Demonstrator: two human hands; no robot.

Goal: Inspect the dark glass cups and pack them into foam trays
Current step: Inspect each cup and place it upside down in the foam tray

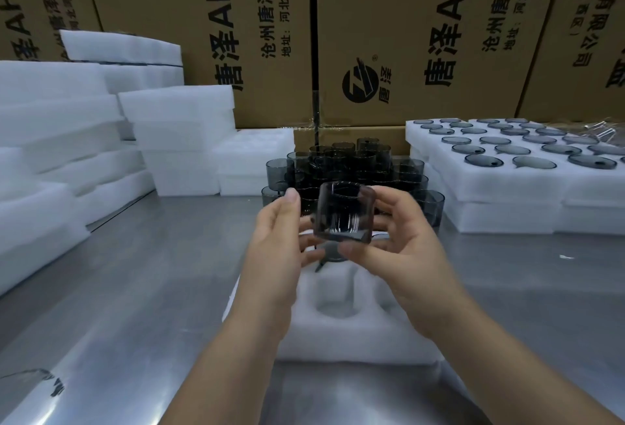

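Observation:
A dark smoked glass cup [343, 211] is held in the air at the centre of the view, tilted with its mouth toward the far side. My left hand [280, 242] grips its left side, thumb up by the rim. My right hand [402, 242] holds its right side and base with thumb and fingers. Below them lies a white foam tray [351, 326] with round pockets; one pocket near the hands holds a cup [333, 250], partly hidden. A stacked cluster of dark cups [351, 164] stands just behind.
Filled foam trays [507, 188] with cups sit stacked at the right. Empty foam trays [101, 140] are piled along the left and back. Tall cardboard boxes [389, 35] wall off the rear. The metal table [135, 289] stretches left and front.

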